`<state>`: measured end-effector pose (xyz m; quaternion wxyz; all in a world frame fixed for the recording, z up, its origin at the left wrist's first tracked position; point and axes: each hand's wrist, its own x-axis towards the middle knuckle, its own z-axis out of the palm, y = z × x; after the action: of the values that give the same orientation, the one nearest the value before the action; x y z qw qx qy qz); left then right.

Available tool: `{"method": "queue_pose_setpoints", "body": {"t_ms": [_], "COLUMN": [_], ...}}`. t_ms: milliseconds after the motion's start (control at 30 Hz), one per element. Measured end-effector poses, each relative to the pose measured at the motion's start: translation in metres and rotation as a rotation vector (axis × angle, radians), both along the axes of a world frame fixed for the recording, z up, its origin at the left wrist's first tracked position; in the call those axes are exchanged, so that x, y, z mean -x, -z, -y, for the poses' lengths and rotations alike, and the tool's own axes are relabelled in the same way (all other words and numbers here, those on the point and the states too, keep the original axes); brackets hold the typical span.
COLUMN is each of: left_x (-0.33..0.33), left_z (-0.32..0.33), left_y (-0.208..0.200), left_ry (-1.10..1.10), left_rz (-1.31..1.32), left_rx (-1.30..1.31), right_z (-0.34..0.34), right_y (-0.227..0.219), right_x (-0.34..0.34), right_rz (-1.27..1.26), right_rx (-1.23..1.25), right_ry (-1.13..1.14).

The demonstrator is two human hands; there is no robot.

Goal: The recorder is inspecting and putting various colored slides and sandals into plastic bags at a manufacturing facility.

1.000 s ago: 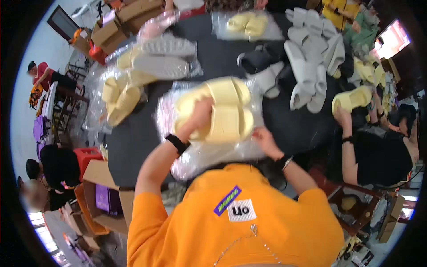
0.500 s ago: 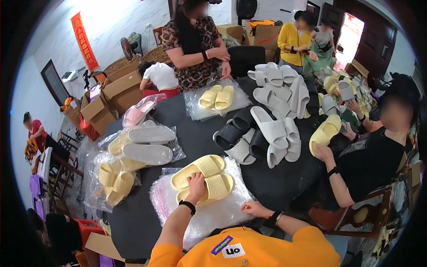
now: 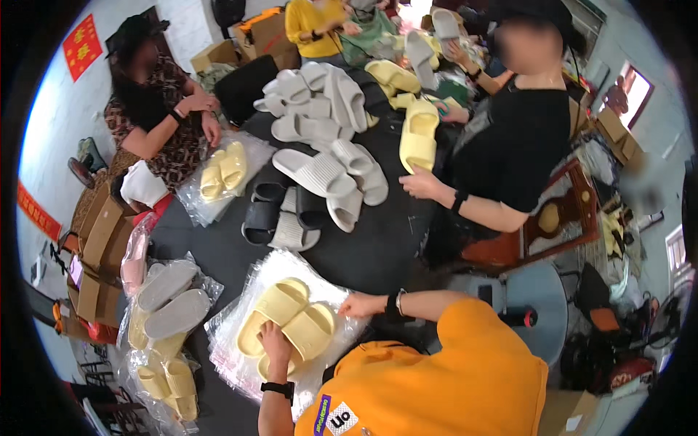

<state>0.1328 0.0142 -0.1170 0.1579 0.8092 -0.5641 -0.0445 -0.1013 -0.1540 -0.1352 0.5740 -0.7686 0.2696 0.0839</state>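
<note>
A pair of pale yellow slide slippers [image 3: 309, 330] lies side by side on a stack of clear plastic bags [image 3: 231, 347] at the table's near edge. My left hand [image 3: 274, 343] is closed on the slippers, its fingers at the inner edges where the two meet. At the right edge of the stack, my right hand [image 3: 361, 305] has its fingers pinched together on the rim of a plastic bag; the fingertips are small in view. To the left lie grey-soled slippers [image 3: 177, 314] and another yellow pair [image 3: 174, 385], all in clear bags.
Loose grey slippers [image 3: 320, 174] and black ones [image 3: 260, 218] are heaped mid-table. A bagged yellow pair [image 3: 223, 172] lies before a person at the far left. On the right, a person in black [image 3: 509, 145] holds a yellow slipper [image 3: 419, 136]. A blue stool [image 3: 542, 291] stands right of me.
The view has turned right, so the table and people appear farther left. My left hand stays on the yellow slippers, and my right hand stays at the edge of the bag stack.
</note>
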Motion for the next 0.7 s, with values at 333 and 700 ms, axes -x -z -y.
{"method": "queue_pose_setpoints", "body": {"t_ms": [333, 700], "left_x": [-0.014, -0.013], "left_z": [-0.028, -0.093], "left_y": [-0.028, 0.003], "left_ry": [0.009, -0.184], "left_rz": [0.090, 0.130], "left_rx": [-0.015, -0.044], "right_z": [-0.003, 0.020], "right_y": [0.015, -0.011], "right_x": [0.004, 0.008], "right_rz": [0.105, 0.154], "right_rx": [-0.005, 0.118], "right_ry": [0.095, 0.085]}}
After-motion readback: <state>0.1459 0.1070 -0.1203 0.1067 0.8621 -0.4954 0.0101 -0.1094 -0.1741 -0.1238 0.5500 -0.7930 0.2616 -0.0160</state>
